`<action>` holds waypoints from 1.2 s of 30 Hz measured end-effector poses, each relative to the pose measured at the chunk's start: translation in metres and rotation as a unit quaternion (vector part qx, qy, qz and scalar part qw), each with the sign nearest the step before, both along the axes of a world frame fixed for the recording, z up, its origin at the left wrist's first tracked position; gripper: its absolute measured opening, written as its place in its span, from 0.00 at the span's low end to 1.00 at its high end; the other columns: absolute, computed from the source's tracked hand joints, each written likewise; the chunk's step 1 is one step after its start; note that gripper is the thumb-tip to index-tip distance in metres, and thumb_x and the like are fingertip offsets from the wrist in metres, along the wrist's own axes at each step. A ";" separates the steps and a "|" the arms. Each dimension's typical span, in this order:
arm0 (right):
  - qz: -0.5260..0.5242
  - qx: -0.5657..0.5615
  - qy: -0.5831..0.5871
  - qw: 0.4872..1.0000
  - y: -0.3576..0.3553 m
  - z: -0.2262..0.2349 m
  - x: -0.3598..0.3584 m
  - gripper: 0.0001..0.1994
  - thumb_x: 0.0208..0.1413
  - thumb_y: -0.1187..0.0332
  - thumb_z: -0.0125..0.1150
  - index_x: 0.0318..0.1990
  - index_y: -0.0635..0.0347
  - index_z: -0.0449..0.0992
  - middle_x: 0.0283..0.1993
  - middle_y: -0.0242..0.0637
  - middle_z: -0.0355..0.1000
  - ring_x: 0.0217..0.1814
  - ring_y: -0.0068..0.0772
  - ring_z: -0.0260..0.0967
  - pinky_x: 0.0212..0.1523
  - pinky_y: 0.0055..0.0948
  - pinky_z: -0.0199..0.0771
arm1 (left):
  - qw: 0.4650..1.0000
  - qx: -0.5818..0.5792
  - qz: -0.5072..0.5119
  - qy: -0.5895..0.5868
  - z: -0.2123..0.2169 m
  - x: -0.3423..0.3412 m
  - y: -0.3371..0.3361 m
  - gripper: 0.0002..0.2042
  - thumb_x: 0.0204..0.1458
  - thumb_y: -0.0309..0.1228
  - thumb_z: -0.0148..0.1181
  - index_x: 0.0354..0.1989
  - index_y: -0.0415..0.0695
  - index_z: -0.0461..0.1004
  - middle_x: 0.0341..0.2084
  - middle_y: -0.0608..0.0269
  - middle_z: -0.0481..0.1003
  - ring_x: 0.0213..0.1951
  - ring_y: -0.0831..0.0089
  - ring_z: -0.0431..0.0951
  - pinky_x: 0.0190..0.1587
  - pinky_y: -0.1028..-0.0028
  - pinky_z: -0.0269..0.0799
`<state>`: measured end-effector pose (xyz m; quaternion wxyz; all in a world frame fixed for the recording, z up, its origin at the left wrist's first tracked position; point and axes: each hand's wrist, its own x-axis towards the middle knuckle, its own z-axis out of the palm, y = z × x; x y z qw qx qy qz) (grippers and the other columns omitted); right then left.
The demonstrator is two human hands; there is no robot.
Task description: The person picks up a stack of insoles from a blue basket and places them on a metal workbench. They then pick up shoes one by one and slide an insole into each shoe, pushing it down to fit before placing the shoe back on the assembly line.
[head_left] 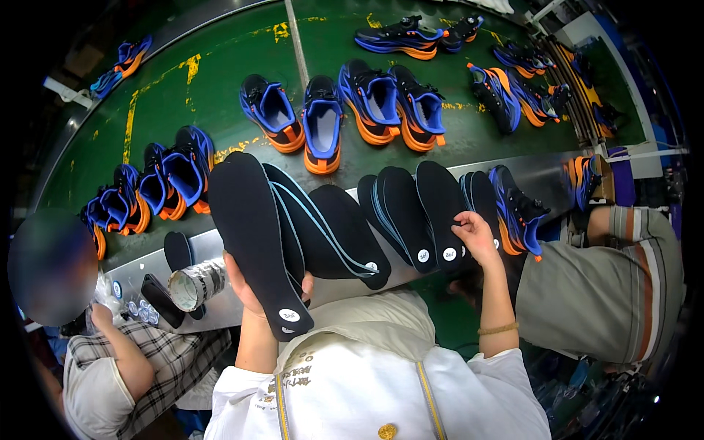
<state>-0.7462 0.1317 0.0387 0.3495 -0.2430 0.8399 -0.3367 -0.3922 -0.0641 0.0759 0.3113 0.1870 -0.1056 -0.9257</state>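
Observation:
My left hand [248, 287] is closed around the heel ends of several black shoe insoles with light blue edges. The front insole [253, 220] stands tilted up, with a round white sticker near its heel, and others fan out to its right. My right hand [477, 236] pinches the edge of another black insole [438, 202] with fingers and thumb. That insole stands beside a small stack of insoles [396, 213] on the metal ledge [345, 287]. More insoles [478, 192] lie just right of it, partly hidden by my right hand.
Across the green conveyor belt [213, 59] stand several black, blue and orange sneakers [320, 125]. Another sneaker [517, 209] is on the ledge at right. A silver-wrapped roll [196, 284] and a dark phone-like case [161, 299] lie at left. People sit at both sides.

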 end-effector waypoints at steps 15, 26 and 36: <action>0.184 -0.354 0.244 0.884 -0.099 0.150 0.133 0.15 0.39 0.75 0.63 0.38 0.64 0.72 0.32 0.36 0.65 0.30 0.29 0.61 0.31 0.25 0.61 | 0.971 0.002 -0.079 0.226 0.023 -0.009 0.002 0.34 0.46 0.63 0.37 0.57 0.53 0.55 0.49 0.61 0.64 0.35 0.54 0.71 0.25 0.58 0.66; 0.268 -0.386 0.293 0.833 -0.139 0.194 0.195 0.16 0.29 0.63 0.67 0.32 0.52 0.78 0.27 0.21 0.61 0.29 0.21 0.55 0.34 0.27 0.43 | 0.981 -0.043 0.043 0.183 0.002 -0.008 0.014 0.33 0.47 0.55 0.41 0.58 0.44 0.56 0.52 0.54 0.63 0.53 0.61 0.65 0.56 0.63 0.60; 0.264 -0.332 0.205 0.882 -0.151 0.136 0.185 0.14 0.45 0.65 0.62 0.39 0.61 0.72 0.48 0.44 0.61 0.50 0.40 0.58 0.52 0.38 0.53 | 0.993 -0.043 0.052 -0.094 0.038 -0.009 0.004 0.31 0.42 0.41 0.52 0.54 0.36 0.57 0.46 0.50 0.66 0.47 0.60 0.69 0.50 0.65 0.66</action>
